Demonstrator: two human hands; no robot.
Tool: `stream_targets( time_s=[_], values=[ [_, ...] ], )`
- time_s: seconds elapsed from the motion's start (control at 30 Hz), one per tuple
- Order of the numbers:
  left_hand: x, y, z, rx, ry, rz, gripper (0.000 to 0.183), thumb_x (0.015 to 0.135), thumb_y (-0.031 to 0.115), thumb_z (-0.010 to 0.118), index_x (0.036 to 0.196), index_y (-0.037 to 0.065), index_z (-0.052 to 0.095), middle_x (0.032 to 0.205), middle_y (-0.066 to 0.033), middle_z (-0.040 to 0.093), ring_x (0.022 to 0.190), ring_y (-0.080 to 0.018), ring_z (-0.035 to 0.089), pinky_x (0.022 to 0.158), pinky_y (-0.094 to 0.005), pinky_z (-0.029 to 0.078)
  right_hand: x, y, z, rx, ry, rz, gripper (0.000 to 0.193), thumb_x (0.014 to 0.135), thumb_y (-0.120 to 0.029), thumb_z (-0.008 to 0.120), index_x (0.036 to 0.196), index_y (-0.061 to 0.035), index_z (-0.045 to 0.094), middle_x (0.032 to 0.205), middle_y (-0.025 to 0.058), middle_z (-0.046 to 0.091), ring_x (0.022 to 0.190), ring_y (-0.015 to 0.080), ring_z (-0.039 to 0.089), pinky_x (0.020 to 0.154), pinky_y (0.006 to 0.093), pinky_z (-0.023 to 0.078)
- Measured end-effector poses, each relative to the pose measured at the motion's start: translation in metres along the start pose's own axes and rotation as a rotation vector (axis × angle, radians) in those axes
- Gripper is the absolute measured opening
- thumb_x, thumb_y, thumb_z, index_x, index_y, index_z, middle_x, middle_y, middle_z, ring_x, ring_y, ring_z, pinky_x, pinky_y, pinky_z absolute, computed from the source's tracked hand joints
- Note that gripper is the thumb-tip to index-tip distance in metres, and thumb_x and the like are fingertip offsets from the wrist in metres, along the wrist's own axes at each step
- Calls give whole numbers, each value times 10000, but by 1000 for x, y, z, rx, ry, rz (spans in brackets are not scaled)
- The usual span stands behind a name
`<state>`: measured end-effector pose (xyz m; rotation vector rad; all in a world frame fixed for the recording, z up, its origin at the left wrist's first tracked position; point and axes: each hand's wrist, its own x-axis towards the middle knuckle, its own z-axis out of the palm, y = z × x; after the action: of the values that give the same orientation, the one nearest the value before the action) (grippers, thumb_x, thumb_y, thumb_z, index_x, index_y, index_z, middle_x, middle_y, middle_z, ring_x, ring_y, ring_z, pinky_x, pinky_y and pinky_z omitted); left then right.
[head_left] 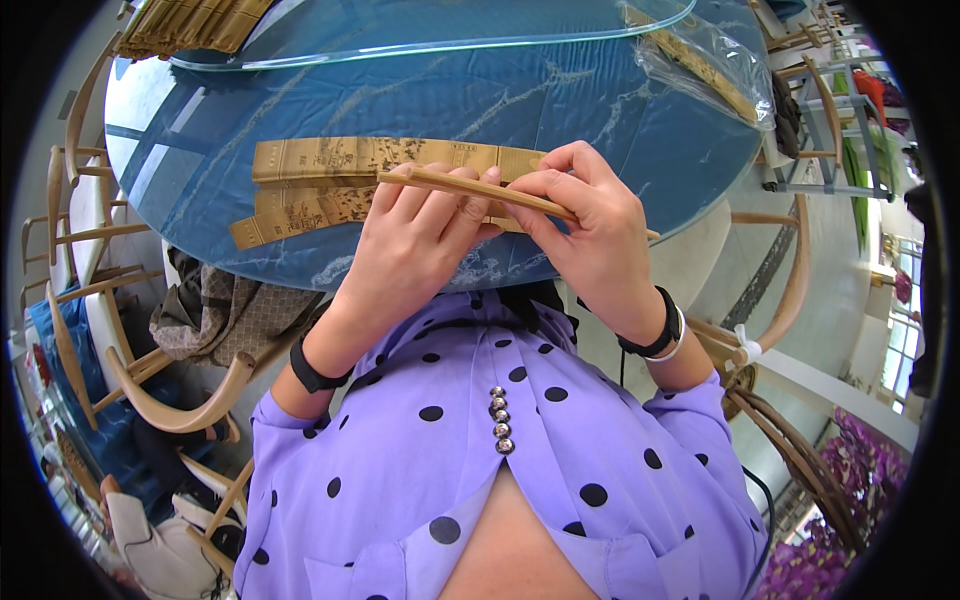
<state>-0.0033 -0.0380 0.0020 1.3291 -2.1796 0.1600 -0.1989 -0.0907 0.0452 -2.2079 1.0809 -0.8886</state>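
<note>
The chopsticks (500, 192) sit pinched in both hands, left hand (415, 235) near one end, right hand (590, 225) nearer the other. Just past the fingers lie paper sleeves (370, 158). Hold both sticks together, tips even, and grip gently.
</note>
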Motion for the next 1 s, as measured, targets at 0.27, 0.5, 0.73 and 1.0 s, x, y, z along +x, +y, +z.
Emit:
stream_targets(
  time_s=[0.27,0.5,0.73,1.0],
  values=[
    [2,-2,3,19,41,41,518,848,177,766,1321,32,613,1096,-71,616,1012,-264,620,922,-422,478,2,-2,-8,287,-152,148,148,908,-91,752,980,13,677,867,37,608,700,95,558,633,241,454],
    [8,2,-5,-78,-83,61,549,881,414,684,1228,2,577,906,-69,504,826,-229,554,767,-349,482,-1,-3,-18,524,-306,440,210,954,-174,728,951,24,657,703,-28,466,648,70,379,566,267,346],
    [2,1,-12,-221,-186,12,627,798,553,696,1111,22,580,918,-96,534,830,-279,587,685,-380,484,-8,3,-25,752,-468,593,210,933,-132,755,1049,34,701,757,-65,557,678,15,448,586,214,367],
    [6,0,-19,-204,-133,141,501,820,557,653,899,83,511,862,-48,492,782,-206,545,638,-322,457,2,10,-35,791,-677,595,234,943,-155,744,1079,35,757,803,-41,647,700,22,494,604,222,389]
  ],
)
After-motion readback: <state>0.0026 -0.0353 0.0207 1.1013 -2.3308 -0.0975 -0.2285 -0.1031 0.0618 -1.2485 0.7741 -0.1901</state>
